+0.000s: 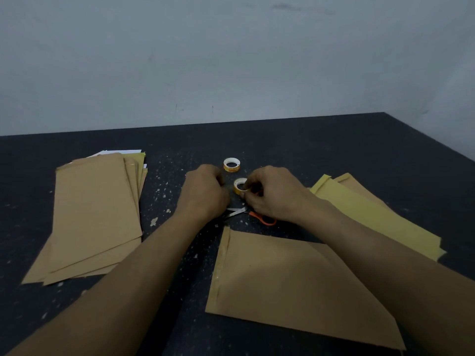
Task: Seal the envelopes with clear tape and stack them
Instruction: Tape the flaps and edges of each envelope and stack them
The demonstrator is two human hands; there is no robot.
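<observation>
Yellow-cored and white-rimmed, the tape roll (240,186) is over the middle of the dark speckled surface (334,150), pinched in my right hand (275,194), whose fingers curl round its rim. My left hand (205,194) is just left of the roll, fingers curled under; I cannot tell whether it holds anything. Just beyond the roll lies a second roll (231,165). Nearer me than the roll lie orange-handled scissors (257,214), then a brown envelope (282,283), flat. Well left of the roll is a brown envelope stack (95,214); right of it, yellowish envelopes (372,214).
</observation>
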